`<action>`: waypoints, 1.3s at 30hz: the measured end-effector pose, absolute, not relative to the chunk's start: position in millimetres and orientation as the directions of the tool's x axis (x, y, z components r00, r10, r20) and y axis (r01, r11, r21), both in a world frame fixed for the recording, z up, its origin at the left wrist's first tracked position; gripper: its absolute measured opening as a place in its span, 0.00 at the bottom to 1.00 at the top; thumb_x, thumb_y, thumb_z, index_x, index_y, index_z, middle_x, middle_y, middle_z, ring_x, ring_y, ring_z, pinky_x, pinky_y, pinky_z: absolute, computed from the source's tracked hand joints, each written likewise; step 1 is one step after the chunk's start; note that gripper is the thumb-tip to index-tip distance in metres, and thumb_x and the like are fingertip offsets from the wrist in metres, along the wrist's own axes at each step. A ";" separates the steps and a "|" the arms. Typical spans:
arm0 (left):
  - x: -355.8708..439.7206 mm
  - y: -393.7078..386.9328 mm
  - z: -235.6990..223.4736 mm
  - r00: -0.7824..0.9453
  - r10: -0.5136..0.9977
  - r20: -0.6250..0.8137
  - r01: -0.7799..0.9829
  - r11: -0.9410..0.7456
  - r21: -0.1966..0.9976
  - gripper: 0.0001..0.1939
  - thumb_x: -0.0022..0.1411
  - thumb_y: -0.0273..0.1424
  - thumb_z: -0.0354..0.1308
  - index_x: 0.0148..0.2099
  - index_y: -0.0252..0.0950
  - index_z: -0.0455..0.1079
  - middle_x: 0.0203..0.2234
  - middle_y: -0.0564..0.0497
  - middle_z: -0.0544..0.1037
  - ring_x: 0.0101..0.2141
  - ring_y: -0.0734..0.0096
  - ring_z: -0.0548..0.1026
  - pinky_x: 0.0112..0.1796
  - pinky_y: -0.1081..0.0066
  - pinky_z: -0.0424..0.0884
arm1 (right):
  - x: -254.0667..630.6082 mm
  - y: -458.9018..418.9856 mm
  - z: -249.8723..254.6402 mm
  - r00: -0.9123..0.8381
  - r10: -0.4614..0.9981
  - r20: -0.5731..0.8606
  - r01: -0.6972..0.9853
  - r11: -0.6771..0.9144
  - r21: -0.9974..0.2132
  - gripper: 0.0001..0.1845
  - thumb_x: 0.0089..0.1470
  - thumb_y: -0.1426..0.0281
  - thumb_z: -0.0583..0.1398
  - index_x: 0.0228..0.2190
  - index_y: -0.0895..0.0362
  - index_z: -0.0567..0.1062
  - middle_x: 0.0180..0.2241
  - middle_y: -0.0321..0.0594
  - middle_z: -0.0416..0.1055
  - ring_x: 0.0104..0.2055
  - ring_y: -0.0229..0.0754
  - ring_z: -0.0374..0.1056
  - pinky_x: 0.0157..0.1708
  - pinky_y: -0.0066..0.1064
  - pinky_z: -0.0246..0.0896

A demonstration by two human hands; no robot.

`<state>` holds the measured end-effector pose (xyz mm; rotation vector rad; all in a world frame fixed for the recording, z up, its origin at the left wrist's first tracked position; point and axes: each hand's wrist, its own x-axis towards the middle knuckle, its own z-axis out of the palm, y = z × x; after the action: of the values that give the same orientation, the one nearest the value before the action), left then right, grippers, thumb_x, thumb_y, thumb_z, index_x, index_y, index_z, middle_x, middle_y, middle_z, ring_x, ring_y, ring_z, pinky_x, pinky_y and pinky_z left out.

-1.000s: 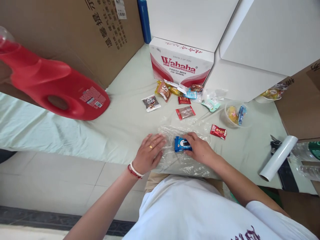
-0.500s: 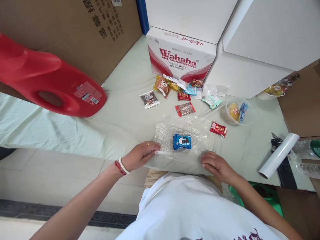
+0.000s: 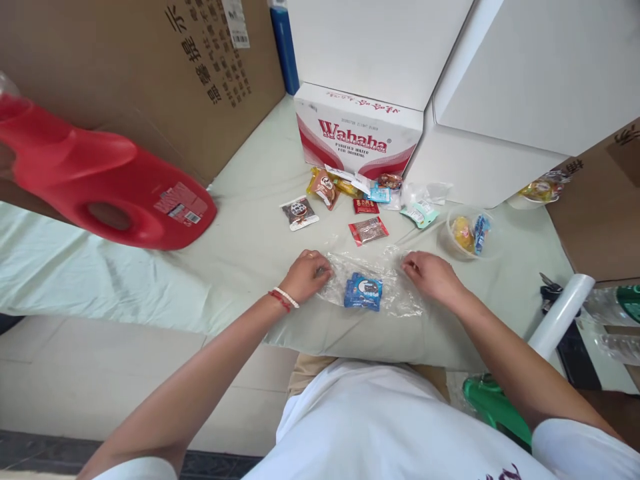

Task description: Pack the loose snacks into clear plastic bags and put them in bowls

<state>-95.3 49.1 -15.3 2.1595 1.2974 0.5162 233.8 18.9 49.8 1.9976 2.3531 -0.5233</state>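
A clear sheet of cling film (image 3: pixel 395 297) lies on the cloth-covered table in front of me. A blue snack packet (image 3: pixel 363 292) sits under a layer of it and looks slightly hazy. My left hand (image 3: pixel 309 275) is closed at the film's left side, thumb and fingers pinching it. On the other side, my right hand (image 3: pixel 431 273) pinches the film's far right part. A red and brown snack packet (image 3: pixel 369 231) lies just beyond the film. The red packet seen earlier on the right is hidden, probably behind my right hand.
Several wrapped snacks, including a black and white packet (image 3: pixel 299 213), lie before a Wahaha carton (image 3: pixel 357 133). A clear bowl (image 3: pixel 453 250) holds two snacks. At left lies a red jug (image 3: pixel 150 200); at right, a white roll (image 3: pixel 565 313) and scissors (image 3: pixel 550 287).
Both hands have moved away from my body, from the film's near edge to its far side. The near part of the film now lies folded over the blue snack packet.
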 end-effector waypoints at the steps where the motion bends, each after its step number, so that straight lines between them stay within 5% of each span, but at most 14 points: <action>1: -94.4 47.4 -17.6 0.442 0.896 0.050 0.675 -0.368 0.640 0.09 0.62 0.34 0.55 0.33 0.38 0.75 0.33 0.47 0.79 0.39 0.61 0.73 0.49 0.57 0.70 | 223.1 26.7 51.6 -0.201 0.967 -0.156 0.962 0.165 -0.217 0.14 0.65 0.66 0.54 0.44 0.55 0.78 0.41 0.45 0.78 0.44 0.49 0.70 0.40 0.34 0.61; 4: -92.2 42.4 -20.9 0.401 0.914 0.057 0.690 -0.342 0.637 0.09 0.62 0.35 0.57 0.33 0.38 0.75 0.35 0.46 0.78 0.41 0.59 0.73 0.50 0.56 0.69 | 190.1 52.6 49.0 -0.291 0.950 -0.112 0.945 0.267 -0.190 0.24 0.64 0.64 0.58 0.58 0.59 0.71 0.52 0.51 0.75 0.56 0.55 0.64 0.51 0.39 0.61; 7: -88.2 39.4 -24.2 0.308 0.949 0.070 0.739 -0.285 0.610 0.13 0.60 0.37 0.61 0.45 0.37 0.75 0.43 0.43 0.76 0.47 0.55 0.72 0.53 0.54 0.69 | 165.4 75.9 38.8 -0.254 0.942 -0.218 0.962 0.222 -0.158 0.32 0.57 0.64 0.64 0.60 0.62 0.68 0.54 0.57 0.73 0.57 0.59 0.63 0.53 0.43 0.60; 11: -79.8 38.6 -29.4 0.200 0.978 0.060 0.815 -0.200 0.544 0.35 0.55 0.38 0.66 0.63 0.33 0.64 0.53 0.38 0.71 0.52 0.50 0.70 0.55 0.54 0.69 | 156.8 91.2 39.1 -0.171 0.926 -0.338 0.973 0.103 -0.208 0.16 0.58 0.71 0.61 0.48 0.58 0.78 0.44 0.49 0.78 0.48 0.50 0.71 0.46 0.34 0.61; 16: -70.0 40.8 -28.1 0.143 0.990 -0.010 0.856 -0.118 0.504 0.25 0.55 0.40 0.67 0.53 0.35 0.72 0.47 0.40 0.71 0.49 0.49 0.70 0.52 0.54 0.70 | 160.7 67.7 68.9 -0.412 0.878 -0.242 0.872 0.303 -0.384 0.14 0.63 0.71 0.56 0.45 0.56 0.79 0.34 0.38 0.76 0.34 0.40 0.69 0.35 0.28 0.57; 21: -72.9 40.9 -24.4 0.114 0.993 -0.030 0.807 -0.075 0.585 0.08 0.53 0.30 0.65 0.36 0.36 0.74 0.41 0.42 0.72 0.46 0.51 0.69 0.50 0.54 0.69 | 156.8 7.2 76.0 -0.696 0.646 -0.313 0.716 0.661 -0.226 0.21 0.65 0.73 0.54 0.54 0.46 0.77 0.40 0.42 0.73 0.37 0.43 0.68 0.32 0.29 0.53; 25: -96.8 30.1 -13.8 0.156 0.988 0.007 0.704 -0.116 0.700 0.04 0.51 0.23 0.59 0.31 0.37 0.71 0.37 0.46 0.74 0.43 0.57 0.71 0.50 0.57 0.68 | 160.5 -24.9 56.3 -0.700 0.610 -0.371 0.693 0.706 -0.148 0.31 0.61 0.80 0.55 0.62 0.46 0.70 0.45 0.46 0.71 0.44 0.48 0.67 0.32 0.30 0.54; 28: -107.8 15.4 4.7 0.160 0.981 -0.108 0.533 0.007 0.846 0.02 0.55 0.28 0.57 0.32 0.39 0.67 0.27 0.53 0.73 0.32 0.65 0.73 0.38 0.65 0.69 | 163.6 -33.4 43.5 -0.701 0.632 -0.331 0.702 0.695 -0.159 0.35 0.60 0.82 0.54 0.64 0.45 0.68 0.44 0.47 0.69 0.45 0.50 0.65 0.37 0.32 0.57; 33: -64.6 -5.1 28.9 0.232 0.949 -0.211 0.190 0.169 0.967 0.06 0.60 0.34 0.60 0.36 0.38 0.67 0.25 0.55 0.75 0.26 0.70 0.74 0.31 0.71 0.69 | 162.3 -37.0 31.4 -0.702 0.669 -0.245 0.711 0.632 -0.310 0.31 0.61 0.82 0.53 0.61 0.49 0.72 0.44 0.47 0.68 0.45 0.49 0.63 0.43 0.35 0.61; 36: -22.8 -12.2 25.3 0.310 0.945 -0.101 0.382 -0.026 0.924 0.06 0.63 0.26 0.54 0.37 0.37 0.73 0.31 0.50 0.79 0.35 0.67 0.77 0.39 0.67 0.72 | 169.3 -37.4 25.7 -0.707 0.694 -0.135 0.660 0.579 -0.479 0.22 0.62 0.78 0.54 0.53 0.54 0.78 0.47 0.50 0.69 0.49 0.50 0.64 0.46 0.38 0.63; 39: 2.9 -19.1 17.9 0.338 0.941 -0.011 0.635 -0.220 0.740 0.13 0.66 0.23 0.50 0.40 0.37 0.77 0.41 0.44 0.80 0.43 0.61 0.75 0.46 0.63 0.71 | 187.2 -36.7 20.0 -0.639 0.768 -0.032 0.590 0.463 -0.662 0.20 0.63 0.75 0.53 0.50 0.53 0.79 0.44 0.46 0.73 0.46 0.47 0.68 0.46 0.37 0.66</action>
<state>2.9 -19.1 17.9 1.9488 1.3779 0.5976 187.2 -36.7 20.0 1.3867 2.9112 -1.1264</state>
